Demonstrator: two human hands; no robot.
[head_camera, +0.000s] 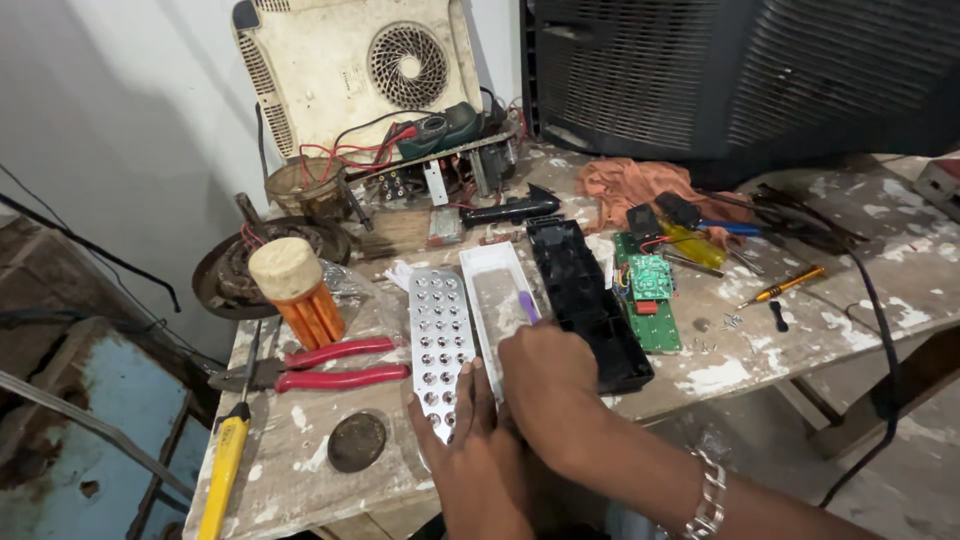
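My left hand (470, 440) lies flat at the near end of a silver reflector panel (438, 335) with rows of round holes, fingers pressing on its edge. My right hand (548, 385), wearing a metal bracelet, grips a purple-tipped tool (528, 305) whose tip rests on a clear rectangular cover (497, 290) beside the panel. A long black housing (585, 300) lies just right of the cover, and a green circuit board (650, 295) with wires sits beyond it.
On the paint-stained table (760, 350): red pliers (335, 365), yellow screwdriver (226, 465), orange-handled screwdriver (785, 287), orange jar (298, 293), round dark lid (357, 440), orange rag (640, 185). A cream appliance casing (350, 65) with multimeter and a dark television back (740, 70) stand behind.
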